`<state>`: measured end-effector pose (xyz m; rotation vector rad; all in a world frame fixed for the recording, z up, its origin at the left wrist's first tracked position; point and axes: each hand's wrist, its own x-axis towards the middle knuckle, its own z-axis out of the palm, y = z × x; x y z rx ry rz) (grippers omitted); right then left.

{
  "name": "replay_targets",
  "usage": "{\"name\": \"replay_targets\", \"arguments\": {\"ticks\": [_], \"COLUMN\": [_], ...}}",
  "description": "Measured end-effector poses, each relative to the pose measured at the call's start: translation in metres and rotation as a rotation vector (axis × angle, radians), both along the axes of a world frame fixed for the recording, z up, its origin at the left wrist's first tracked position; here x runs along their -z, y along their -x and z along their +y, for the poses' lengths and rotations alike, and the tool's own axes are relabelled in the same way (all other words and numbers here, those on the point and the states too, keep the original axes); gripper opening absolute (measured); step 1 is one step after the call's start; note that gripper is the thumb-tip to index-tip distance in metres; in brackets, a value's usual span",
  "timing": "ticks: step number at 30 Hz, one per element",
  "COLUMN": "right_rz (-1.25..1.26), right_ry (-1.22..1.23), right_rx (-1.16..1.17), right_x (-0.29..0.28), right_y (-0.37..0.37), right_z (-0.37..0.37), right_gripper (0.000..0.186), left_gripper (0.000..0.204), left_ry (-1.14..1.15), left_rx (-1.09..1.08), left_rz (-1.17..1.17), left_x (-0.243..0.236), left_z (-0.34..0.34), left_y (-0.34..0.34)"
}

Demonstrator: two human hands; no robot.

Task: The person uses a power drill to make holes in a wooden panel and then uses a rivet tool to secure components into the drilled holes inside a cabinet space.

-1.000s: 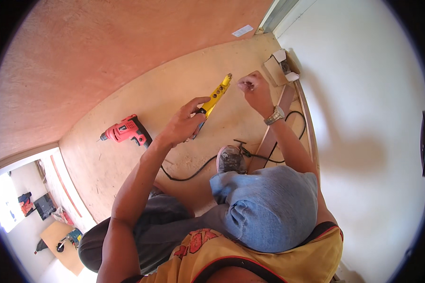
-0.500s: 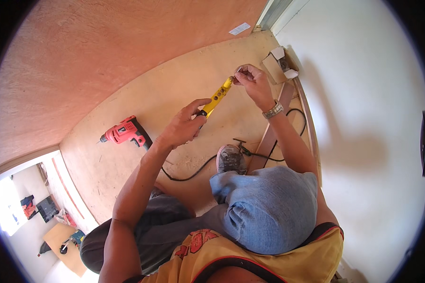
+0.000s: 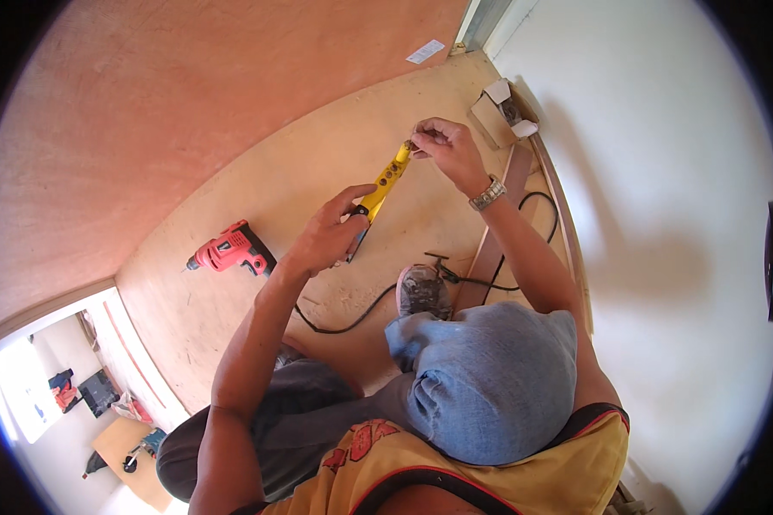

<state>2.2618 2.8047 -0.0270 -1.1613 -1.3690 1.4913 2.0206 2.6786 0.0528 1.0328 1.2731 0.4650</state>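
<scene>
My left hand [image 3: 326,232] is wrapped round a yellow hand tool [image 3: 388,178] with a row of dark round spots along its body. It looks like a hand riveter, with a dark handle part showing below my fingers. The tool slants up and to the right, away from me. At its far tip my right hand [image 3: 448,150] has fingers and thumb pinched together. Something small and thin seems to be between them, too small to name. A metal watch is on my right wrist.
A red power drill [image 3: 232,249] lies on the wooden board floor [image 3: 318,137], its black cable [image 3: 352,322] running past my shoe [image 3: 423,292]. An open cardboard box [image 3: 496,120] stands by the white wall [image 3: 653,172]. Brown planks [image 3: 489,249] lie along it. At left is a reddish panel [image 3: 189,103].
Both hands and the tool have shifted slightly left in the picture, and the view has turned a little. My right fingers remain at the tool's tip.
</scene>
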Motion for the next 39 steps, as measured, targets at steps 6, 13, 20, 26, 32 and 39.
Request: {"name": "replay_targets", "arguments": {"ticks": [6, 13, 20, 26, 32, 39], "right_rz": [0.058, -0.079, 0.262, 0.915, 0.918, 0.791], "right_ry": [0.065, -0.017, 0.25, 0.512, 0.578, 0.572], "right_rx": [-0.005, -0.085, -0.118, -0.257, 0.114, 0.532], "right_x": [0.005, 0.017, 0.033, 0.028, 0.036, 0.083], "right_y": [0.0, -0.007, -0.025, 0.013, 0.033, -0.001], "right_z": [0.003, 0.007, -0.02, -0.054, 0.0, 0.091], "right_gripper": [0.016, 0.022, 0.054, 0.056, 0.039, 0.029], "left_gripper": [0.056, 0.055, 0.057, 0.059, 0.047, 0.032], "left_ry": [-0.006, 0.008, -0.02, 0.099, -0.776, -1.606], "left_rx": [0.005, 0.004, -0.038, -0.032, 0.264, 0.452], "left_rz": [0.025, 0.017, -0.114, -0.271, 0.451, 0.907], "left_x": [-0.001, -0.007, -0.015, -0.039, -0.076, -0.227], "left_z": [0.001, 0.002, 0.01, 0.038, 0.121, 0.185], "left_y": [-0.001, -0.002, 0.003, 0.001, 0.049, 0.033]}}
